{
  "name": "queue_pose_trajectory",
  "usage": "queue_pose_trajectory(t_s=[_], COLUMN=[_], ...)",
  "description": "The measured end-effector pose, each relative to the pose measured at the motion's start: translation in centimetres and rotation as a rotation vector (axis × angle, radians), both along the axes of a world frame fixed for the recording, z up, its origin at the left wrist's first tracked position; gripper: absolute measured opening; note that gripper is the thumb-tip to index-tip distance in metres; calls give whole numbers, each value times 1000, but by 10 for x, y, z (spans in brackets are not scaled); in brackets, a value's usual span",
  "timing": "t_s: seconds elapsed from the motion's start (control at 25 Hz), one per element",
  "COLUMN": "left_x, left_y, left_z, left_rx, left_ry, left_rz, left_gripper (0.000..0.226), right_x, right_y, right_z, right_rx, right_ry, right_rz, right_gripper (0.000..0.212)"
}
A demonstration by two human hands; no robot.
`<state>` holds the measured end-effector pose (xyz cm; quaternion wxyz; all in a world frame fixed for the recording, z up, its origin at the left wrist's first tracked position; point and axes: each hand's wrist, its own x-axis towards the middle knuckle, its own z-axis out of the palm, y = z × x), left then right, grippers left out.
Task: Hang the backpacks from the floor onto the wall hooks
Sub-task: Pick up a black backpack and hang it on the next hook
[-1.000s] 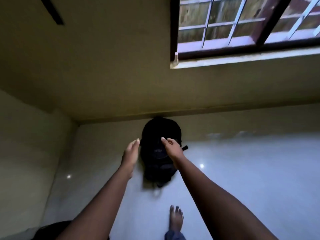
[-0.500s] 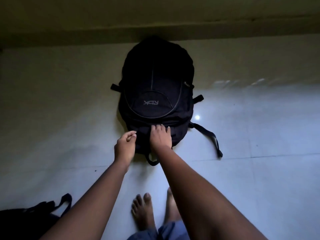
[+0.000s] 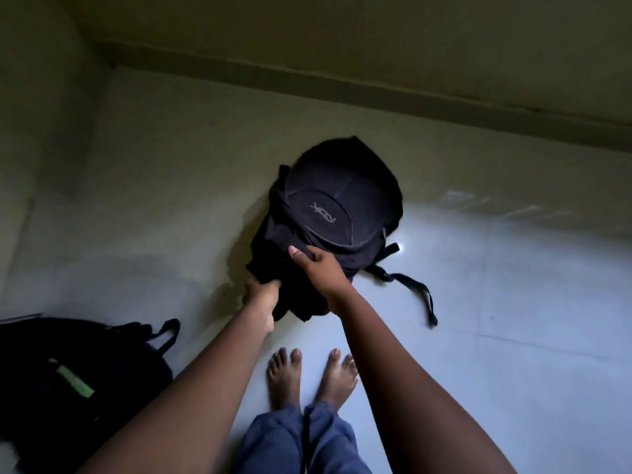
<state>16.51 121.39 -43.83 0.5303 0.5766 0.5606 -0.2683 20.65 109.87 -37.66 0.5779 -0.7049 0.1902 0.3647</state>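
A black backpack (image 3: 337, 213) with a grey logo on its front pocket lies on the pale tiled floor near the wall. Its near end is raised and bunched. My left hand (image 3: 261, 295) grips the fabric at the near left corner. My right hand (image 3: 319, 268) clamps the near top edge, thumb on the front. A loose strap (image 3: 415, 292) trails to the right on the floor. A second black backpack (image 3: 68, 381) with a green stripe lies at the lower left. No wall hooks are in view.
My bare feet (image 3: 309, 374) stand just behind the held backpack. The wall base (image 3: 376, 87) runs across the top, with a corner at the upper left. Shiny floor tiles (image 3: 513, 336) stretch to the right.
Both hands have closed on the backpack's near end and lifted it off the floor. The view swung left, and the second backpack came further into sight.
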Motion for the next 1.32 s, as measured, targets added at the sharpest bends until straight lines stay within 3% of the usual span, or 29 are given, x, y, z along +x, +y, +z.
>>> queue_pose_trajectory(t_s=[0.12, 0.2, 0.24, 0.32, 0.36, 0.4, 0.52, 0.64, 0.76, 0.96, 1.12, 1.32], left_x=[-6, -5, -9, -12, -14, -17, -23, -32, -42, -50, -53, -23], left_y=[21, 23, 23, 20, 20, 20, 28, 32, 30, 37, 44, 44], left_z=[15, 60, 87, 141, 160, 172, 200, 239, 279, 343, 392, 469], left_rx=[14, -44, -116, -277, -301, -273, -115, -230, -204, 178, 186, 227], left_ry=[-54, -41, -31, -62, -76, -84, -196, -316, -347, -420, -529, -717], left_rz=[3, 15, 5, -84, -141, -203, -180, 60, 84, -294, -432, -871], left_gripper=[115, 137, 130, 63, 37, 30, 41, 30, 22, 14, 28, 34], right_x=[-2, -6, -9, -10, -12, -14, -23, -26, -30, -54, -68, -63], right_y=[-7, -10, -9, -6, -4, -3, 0, 12, 21, 33, 30, 21], right_z=[68, 104, 117, 135, 147, 157, 185, 198, 214, 268, 327, 409], right_rx=[224, 263, 251, 201, 192, 197, 170, -31, -157, -267, -271, -177], right_ry=[59, 87, 88, 87, 95, 99, 93, -1, -51, -83, -260, -582], right_rz=[-94, -58, -34, 0, 1, 2, -43, 3, 34, 236, 279, 342], right_gripper=[22, 21, 27, 42, 36, 26, 28, 54, 56, 28, 44, 52])
